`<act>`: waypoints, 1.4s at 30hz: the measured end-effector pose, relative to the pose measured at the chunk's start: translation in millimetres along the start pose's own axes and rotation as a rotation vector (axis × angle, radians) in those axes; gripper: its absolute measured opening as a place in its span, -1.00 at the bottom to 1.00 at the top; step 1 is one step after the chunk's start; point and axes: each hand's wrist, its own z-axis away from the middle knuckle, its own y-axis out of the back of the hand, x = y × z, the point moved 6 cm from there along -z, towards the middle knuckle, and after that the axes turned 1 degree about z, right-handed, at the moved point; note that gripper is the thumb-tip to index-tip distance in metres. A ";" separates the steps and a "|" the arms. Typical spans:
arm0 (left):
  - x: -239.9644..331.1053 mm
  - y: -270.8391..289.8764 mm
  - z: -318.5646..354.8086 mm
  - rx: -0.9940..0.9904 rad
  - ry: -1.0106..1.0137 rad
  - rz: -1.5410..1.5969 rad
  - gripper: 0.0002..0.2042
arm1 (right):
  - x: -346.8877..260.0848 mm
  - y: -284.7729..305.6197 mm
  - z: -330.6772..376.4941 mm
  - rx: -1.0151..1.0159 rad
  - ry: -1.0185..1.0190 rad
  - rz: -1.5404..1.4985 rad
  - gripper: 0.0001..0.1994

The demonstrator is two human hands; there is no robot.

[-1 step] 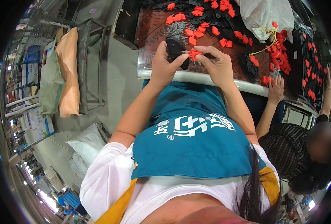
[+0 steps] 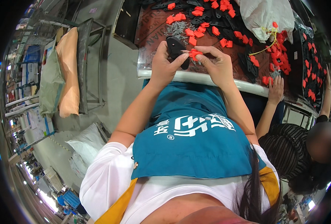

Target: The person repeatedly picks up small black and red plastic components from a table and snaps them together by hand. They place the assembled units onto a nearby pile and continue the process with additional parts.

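My left hand (image 2: 165, 63) is closed on a black plastic part (image 2: 175, 46), flat and elongated with a rounded end, held tilted above the near edge of the table. Between finger and thumb, my right hand (image 2: 217, 65) pinches a small red plastic piece (image 2: 195, 54). A thin ribbed metal bit that looks like a spring (image 2: 185, 52) bridges the gap between the two parts. Just beyond my hands lies a pile of small silvery springs (image 2: 177, 30). Loose red pieces (image 2: 198, 34) are scattered beside it.
The brown table (image 2: 150, 37) has a white-wrapped front edge (image 2: 203, 79). Black parts (image 2: 225, 24) spread across its far side, near a white sack (image 2: 266, 18). At right, a co-worker's hand (image 2: 276, 89) rests by a red heap (image 2: 280, 56). A metal rack (image 2: 92, 67) stands left.
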 end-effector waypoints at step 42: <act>-61.0 -39.4 19.0 0.088 0.462 0.740 -0.70 | -5.6 -7.2 10.9 0.157 0.412 0.983 -0.47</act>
